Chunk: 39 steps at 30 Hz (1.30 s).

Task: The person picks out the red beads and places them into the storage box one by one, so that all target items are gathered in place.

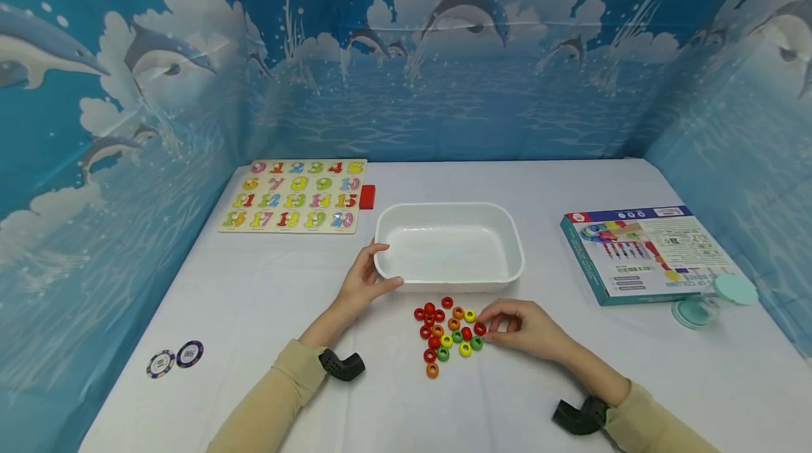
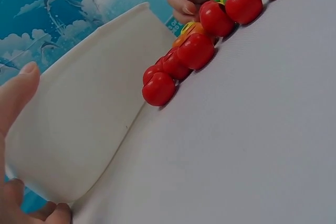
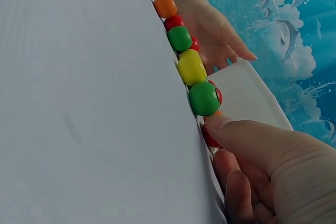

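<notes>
A white rectangular tub (image 1: 449, 287) stands mid-table. My left hand (image 1: 363, 282) holds its near left corner, thumb on the front rim and fingers along the left side; the left wrist view shows the thumb and fingertips against the tub wall (image 2: 89, 103). In front of the tub lies a loose cluster of round, holed beads in red, orange (image 1: 433, 370), yellow (image 1: 466, 349) and green (image 1: 443, 354). At the cluster's right edge, my right hand (image 1: 525, 328) pinches a red bead (image 1: 480, 328) between thumb and index finger. That bead (image 3: 211, 136) is partly hidden behind the thumb in the right wrist view.
A number puzzle board (image 1: 298, 198) lies at the back left beside a red block (image 1: 367, 197). On the right are a flat game box (image 1: 647, 252), a small clear jar (image 1: 693, 313) and a mint lid (image 1: 736, 289). Two poker chips (image 1: 190, 354) lie at front left.
</notes>
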### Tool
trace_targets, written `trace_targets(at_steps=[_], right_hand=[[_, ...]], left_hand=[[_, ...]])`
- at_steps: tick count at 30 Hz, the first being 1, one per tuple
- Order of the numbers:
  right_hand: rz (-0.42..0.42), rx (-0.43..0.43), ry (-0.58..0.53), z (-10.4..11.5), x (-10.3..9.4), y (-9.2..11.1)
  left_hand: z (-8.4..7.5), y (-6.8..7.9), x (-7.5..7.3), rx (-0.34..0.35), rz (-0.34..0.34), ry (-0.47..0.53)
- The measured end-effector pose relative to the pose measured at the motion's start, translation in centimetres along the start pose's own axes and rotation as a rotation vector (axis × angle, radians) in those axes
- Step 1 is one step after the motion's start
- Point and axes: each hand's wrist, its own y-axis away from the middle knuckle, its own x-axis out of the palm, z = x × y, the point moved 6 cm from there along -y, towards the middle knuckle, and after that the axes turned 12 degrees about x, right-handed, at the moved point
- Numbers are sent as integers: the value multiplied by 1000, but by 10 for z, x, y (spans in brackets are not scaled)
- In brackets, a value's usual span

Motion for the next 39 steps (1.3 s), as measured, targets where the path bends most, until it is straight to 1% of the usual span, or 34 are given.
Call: trace_targets(at_steps=[1,6,8,13,16,18,20,23,25,27,29,31,33,35,39], right_hand=[[-4,1,7,0,0,0],[-25,2,35,3,1,0],[-28,4,42,4,1,1],[-30,-7,45,4,1,1],[-20,-6,43,4,0,1],[5,6,46,8,-2,2],[39,35,60,17,-6,3],[99,15,67,44,-18,5],[132,-20,63,67,-29,4],[153,-87,53,87,-41,0],[160,-142,55,102,-51,-10],[169,-190,56,111,-59,-24],[186,-202,55,117,-63,-43],[217,-183,46,120,-64,-67],[276,-91,30,120,-55,-118]], left_hand=[[-1,0,0,-6,0,-3],[-17,2,5,-15,7,-14],[-16,2,4,2,4,-10],[-1,0,0,36,-3,20],[-3,0,-1,35,-6,42],[-7,0,-1,40,-11,44],[-13,1,-1,45,-20,44],[-20,3,0,38,-30,24],[-22,4,0,28,-39,18],[-22,4,-1,20,-48,19],[-20,3,-2,13,-58,38],[-14,2,-3,8,-67,62],[-7,1,-5,-5,-79,86],[-1,0,-7,-16,-94,106],[3,-1,-8,-41,-117,116]])
